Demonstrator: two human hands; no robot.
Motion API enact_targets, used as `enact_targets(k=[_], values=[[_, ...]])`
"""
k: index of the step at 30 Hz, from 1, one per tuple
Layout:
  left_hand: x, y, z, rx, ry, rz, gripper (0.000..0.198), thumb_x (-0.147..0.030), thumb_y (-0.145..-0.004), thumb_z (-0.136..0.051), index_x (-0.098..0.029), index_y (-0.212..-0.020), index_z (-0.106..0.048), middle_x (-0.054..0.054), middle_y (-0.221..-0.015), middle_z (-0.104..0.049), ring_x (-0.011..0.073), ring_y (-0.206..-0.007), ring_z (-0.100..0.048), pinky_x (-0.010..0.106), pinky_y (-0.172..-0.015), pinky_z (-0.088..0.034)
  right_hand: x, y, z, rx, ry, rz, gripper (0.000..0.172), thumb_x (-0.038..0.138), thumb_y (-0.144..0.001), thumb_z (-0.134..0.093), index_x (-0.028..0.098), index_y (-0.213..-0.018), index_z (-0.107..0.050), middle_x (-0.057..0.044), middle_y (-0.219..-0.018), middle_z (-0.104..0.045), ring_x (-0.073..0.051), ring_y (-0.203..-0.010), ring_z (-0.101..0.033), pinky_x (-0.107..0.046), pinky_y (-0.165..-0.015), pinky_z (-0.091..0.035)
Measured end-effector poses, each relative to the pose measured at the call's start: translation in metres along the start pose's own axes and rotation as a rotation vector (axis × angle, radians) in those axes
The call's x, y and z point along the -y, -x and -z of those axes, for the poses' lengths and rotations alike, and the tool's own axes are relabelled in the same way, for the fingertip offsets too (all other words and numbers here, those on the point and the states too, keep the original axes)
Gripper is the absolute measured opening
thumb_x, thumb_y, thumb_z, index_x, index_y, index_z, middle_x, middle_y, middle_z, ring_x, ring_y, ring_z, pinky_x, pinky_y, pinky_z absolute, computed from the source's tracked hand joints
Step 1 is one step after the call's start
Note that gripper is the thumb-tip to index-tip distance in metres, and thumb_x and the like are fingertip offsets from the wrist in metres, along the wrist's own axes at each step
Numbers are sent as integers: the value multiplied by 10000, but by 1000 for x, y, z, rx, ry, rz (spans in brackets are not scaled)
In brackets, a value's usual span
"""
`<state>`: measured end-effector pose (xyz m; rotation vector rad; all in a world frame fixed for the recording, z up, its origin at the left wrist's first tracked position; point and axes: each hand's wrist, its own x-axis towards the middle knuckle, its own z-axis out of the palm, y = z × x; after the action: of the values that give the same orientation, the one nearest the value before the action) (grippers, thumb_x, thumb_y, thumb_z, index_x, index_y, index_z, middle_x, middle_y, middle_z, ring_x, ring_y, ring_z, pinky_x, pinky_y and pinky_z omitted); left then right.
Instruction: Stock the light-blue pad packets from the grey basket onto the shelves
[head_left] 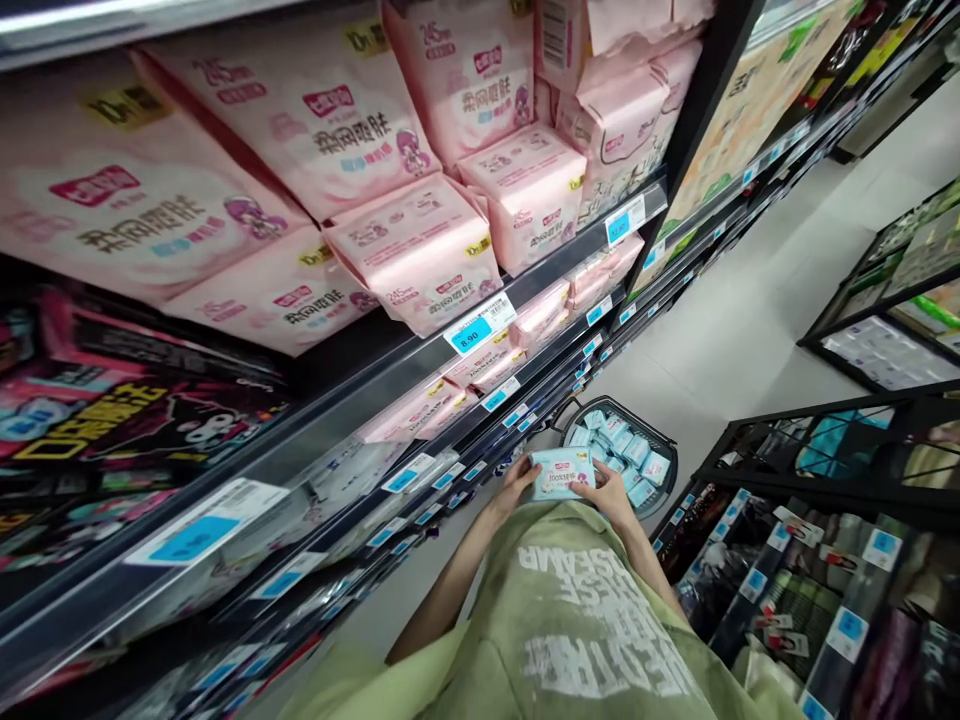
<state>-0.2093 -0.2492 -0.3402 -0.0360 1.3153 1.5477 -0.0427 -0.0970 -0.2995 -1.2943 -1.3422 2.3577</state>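
Note:
Between my two hands is a light blue pack of sanitary pads (559,474) with a pink logo and printed lettering facing up. My left hand (514,484) grips its left end, the fingers curled round the edge. At the other end my right hand (606,492) holds on, with the thumb over the front. Just beyond the pack, a dark shopping basket (670,448) stands on the floor. Several similar light blue packs (636,450) lie loosely inside it. The held pack covers the near left part of the basket.
Large pink pad packs (420,250) fill the shelf on my left, above a price tag (478,326). Lower shelves carry more pink packs (536,315). On the right stands a black rack (750,435) with dark textiles. A pale floor aisle (712,320) runs between them.

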Motion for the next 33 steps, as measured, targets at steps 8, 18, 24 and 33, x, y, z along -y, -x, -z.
enact_targets(k=[8,18,24,33], values=[[-6,-6,-23,-42,-68,7,789,-545,-612,-988,-141,-1241,-736,97,-1043,-751,257,-981,-709,289,-777,-518,-9,-5,9,-79,-28,52,755,683,-627,-902,204,-1162,-667,-129,-1202,-771,-304,-1053,-755,-392,-855,-636],[9,12,-20,113,-194,152,774,-366,-580,-1047,-156,-1230,-683,152,-1202,-752,318,-1140,-706,416,-1019,-543,-56,-16,25,-134,-8,116,727,698,-725,-832,150,-1185,-704,-134,-1136,-778,-311,-987,-733,-391,-835,-605],[23,20,6,110,-388,282,798,-329,-593,-1034,-195,-1281,-654,140,-1256,-735,345,-1176,-702,411,-994,-567,-117,-7,36,-38,-155,31,752,602,-667,-931,219,-1280,-722,-133,-1352,-721,-356,-1267,-668,-483,-1115,-534],[-49,-20,76,-522,-661,-115,915,-426,-636,-995,-223,-1423,-573,123,-1381,-705,332,-1376,-610,427,-1204,-454,-206,-3,52,-187,-487,-237,614,712,-765,-821,319,-1230,-740,-126,-1399,-703,-344,-1207,-722,-498,-1032,-586]])
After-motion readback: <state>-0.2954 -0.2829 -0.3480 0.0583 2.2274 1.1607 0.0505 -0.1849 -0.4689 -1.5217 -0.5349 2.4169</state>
